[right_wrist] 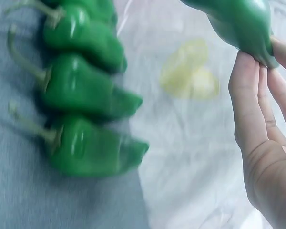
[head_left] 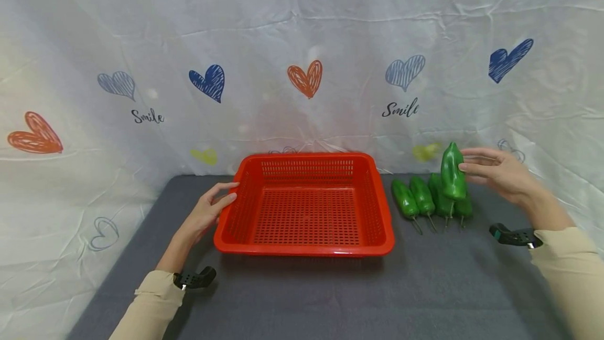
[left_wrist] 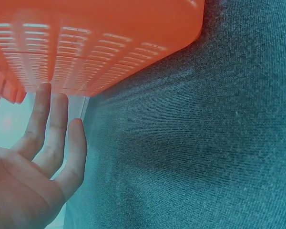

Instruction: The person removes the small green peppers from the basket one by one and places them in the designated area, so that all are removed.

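Observation:
A green pepper is pinched between the thumb and fingertips of my right hand, raised above several other green peppers lying in a row on the table. In the right wrist view, the fingers hold the raised pepper by its tapered end, with the row of peppers off to the left. A red plastic basket with slotted sides stands to the left of the peppers, nothing in it. At its left rim, my left hand touches with loosely extended fingers; the left wrist view shows the fingers beside the slotted wall.
A grey cloth covers the table. Behind it hangs a white curtain printed with hearts and words, close to the far side of the basket. Each wrist carries a black strap.

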`<state>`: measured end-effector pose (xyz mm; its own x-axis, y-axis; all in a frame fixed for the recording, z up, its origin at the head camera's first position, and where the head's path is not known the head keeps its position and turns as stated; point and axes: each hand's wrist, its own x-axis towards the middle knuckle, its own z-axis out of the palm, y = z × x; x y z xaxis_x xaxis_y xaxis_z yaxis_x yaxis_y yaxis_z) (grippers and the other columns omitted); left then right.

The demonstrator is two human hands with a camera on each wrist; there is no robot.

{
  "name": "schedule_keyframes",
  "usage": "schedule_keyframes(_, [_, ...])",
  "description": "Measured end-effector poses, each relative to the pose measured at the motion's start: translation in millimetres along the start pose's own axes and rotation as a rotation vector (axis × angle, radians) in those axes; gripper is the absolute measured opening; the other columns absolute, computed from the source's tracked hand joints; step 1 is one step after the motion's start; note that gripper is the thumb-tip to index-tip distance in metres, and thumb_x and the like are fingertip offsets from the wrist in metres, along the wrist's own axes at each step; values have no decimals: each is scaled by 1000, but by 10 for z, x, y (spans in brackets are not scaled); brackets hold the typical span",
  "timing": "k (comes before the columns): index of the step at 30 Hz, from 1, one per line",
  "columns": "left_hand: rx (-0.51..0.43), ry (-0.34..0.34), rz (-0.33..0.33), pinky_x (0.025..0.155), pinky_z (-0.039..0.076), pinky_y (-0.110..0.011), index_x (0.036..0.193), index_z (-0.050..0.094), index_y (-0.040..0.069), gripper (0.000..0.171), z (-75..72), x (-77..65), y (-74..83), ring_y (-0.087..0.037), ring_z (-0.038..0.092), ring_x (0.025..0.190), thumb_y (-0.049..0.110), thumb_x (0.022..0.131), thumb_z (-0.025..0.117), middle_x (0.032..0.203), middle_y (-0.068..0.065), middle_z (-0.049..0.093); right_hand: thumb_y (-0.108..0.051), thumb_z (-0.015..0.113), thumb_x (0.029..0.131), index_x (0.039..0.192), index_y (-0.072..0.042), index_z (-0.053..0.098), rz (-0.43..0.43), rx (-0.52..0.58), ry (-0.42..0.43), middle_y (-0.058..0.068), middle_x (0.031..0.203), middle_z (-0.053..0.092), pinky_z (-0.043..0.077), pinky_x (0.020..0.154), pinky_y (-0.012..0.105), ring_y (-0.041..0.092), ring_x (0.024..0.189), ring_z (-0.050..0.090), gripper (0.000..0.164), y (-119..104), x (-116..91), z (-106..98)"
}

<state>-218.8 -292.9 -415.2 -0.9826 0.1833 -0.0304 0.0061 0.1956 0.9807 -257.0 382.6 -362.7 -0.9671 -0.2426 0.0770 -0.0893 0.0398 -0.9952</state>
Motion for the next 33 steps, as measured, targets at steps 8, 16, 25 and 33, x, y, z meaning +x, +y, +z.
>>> schedule_keyframes(8, [-12,-4,-4,84,57,-48,151,43,11,55,5,1,-15,-27,68,105,30,104,63,141,-25,52,9,57,100,125,-17,72,67,14,-5,-7,118,69,56,85,31,10,104,67,38,161,-131,-334])
schedule_keyframes(16, [-12,-8,-5,84,57,-45,151,43,11,54,4,-6,-17,-27,68,105,30,104,62,142,-25,52,6,57,101,128,-19,71,94,-86,-12,-10,118,69,57,85,32,10,103,68,39,287,-205,-562])
schedule_keyframes(25, [-11,-9,-4,84,57,-48,151,43,11,54,8,-3,12,-28,68,105,30,104,62,141,-25,53,7,57,101,124,-19,73,139,-17,-7,-7,115,70,57,83,33,13,100,70,38,411,-243,-774])
schedule_keyframes(33, [-1,4,-9,83,57,-48,151,44,12,54,11,4,9,-28,68,104,30,104,62,139,-25,54,9,56,101,120,-17,74,165,17,8,-4,113,71,57,83,34,16,98,71,37,489,-234,-861])
